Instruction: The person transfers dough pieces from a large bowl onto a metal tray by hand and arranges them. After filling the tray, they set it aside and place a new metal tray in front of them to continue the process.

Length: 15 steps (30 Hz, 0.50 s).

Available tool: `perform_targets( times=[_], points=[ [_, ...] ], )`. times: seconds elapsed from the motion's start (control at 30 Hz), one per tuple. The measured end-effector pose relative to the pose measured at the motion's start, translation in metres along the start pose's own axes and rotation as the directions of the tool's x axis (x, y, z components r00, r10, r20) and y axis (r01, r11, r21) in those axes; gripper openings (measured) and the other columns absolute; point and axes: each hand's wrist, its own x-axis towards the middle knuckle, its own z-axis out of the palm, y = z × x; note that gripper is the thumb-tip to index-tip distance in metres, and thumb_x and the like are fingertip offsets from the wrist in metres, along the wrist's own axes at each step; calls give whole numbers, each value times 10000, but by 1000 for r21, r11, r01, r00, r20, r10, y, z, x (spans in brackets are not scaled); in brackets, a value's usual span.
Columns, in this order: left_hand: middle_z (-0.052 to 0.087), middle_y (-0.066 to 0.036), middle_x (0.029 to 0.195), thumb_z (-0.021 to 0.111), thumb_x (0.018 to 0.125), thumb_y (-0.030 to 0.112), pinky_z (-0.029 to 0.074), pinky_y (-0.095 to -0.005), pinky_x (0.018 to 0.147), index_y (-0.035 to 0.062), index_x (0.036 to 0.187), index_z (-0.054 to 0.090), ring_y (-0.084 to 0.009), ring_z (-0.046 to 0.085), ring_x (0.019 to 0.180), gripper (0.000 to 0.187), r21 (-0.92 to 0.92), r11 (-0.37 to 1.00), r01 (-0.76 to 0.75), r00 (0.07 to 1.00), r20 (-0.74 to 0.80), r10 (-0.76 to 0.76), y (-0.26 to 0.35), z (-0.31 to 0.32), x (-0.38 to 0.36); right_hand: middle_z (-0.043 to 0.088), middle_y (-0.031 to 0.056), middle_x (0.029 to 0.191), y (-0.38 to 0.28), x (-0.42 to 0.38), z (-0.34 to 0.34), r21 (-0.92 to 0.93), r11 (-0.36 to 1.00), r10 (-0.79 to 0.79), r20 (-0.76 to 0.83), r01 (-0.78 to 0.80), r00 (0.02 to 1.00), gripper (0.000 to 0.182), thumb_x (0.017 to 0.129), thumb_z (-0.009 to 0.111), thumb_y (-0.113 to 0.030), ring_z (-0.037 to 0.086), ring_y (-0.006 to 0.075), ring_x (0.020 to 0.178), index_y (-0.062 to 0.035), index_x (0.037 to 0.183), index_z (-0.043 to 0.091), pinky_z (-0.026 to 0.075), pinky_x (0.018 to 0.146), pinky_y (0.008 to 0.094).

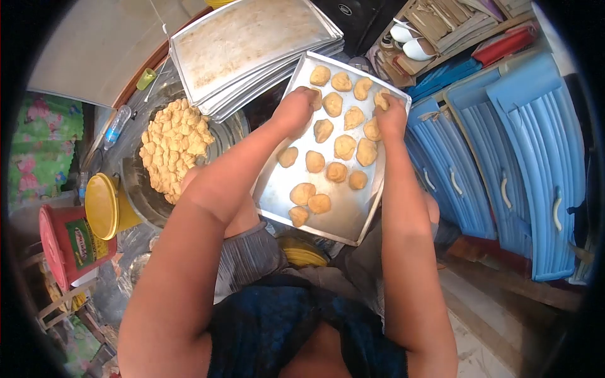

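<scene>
A metal baking tray (277,192) rests tilted across my lap, with several lumps of yellowish dough (345,147) spread over it. Near the tray's left edge, my left hand (295,112) has its fingers curled on a dough lump, which they partly cover. Close to the right edge, my right hand (391,118) pinches another dough lump (381,98) at its fingertips. The lower part of the tray shows bare metal. To my left, a large heap of dough pieces (175,148) sits in a wide metal basin (225,135).
A stack of flat baking trays (252,47) stands beyond the basin. A yellow bucket (107,206) and a red bucket (63,246) are at left, near a plastic bottle (117,126). Blue plastic drawers (529,151) line the right, below a cluttered shelf (450,31).
</scene>
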Motion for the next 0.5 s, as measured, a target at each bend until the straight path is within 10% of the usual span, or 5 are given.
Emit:
perform_targets(
  times=[0.2, 0.3, 0.5],
  points=[
    [541, -179, 1111, 493, 773, 29, 440, -390, 857, 32, 1086, 579, -344, 549, 985, 325, -6, 1000, 23, 1000, -15, -23, 4, 0, -1, 533, 71, 1164, -40, 9, -1, -130, 983, -147, -126, 131, 981, 439, 683, 645, -220, 459, 272, 1114, -155, 1115, 604, 327, 944, 445],
    [533, -173, 1135, 477, 778, 19, 441, -386, 864, 41, 1106, 572, -339, 549, 992, 342, 12, 999, 33, 999, 3, -33, 5, -2, -3, 527, 18, 1203, -53, 15, 3, -295, 942, -121, 153, 162, 981, 448, 693, 641, -271, 423, 234, 1149, -179, 1130, 604, 246, 960, 451],
    [521, -165, 1170, 438, 784, -7, 438, -382, 880, 53, 1135, 563, -332, 545, 1015, 377, 15, 999, 28, 1000, -1, -28, -3, 3, -2, 542, 27, 1149, -73, 16, -1, -359, 928, -56, 135, 102, 989, 442, 669, 650, -255, 415, 238, 1140, -194, 1106, 617, 245, 955, 466]
  ],
)
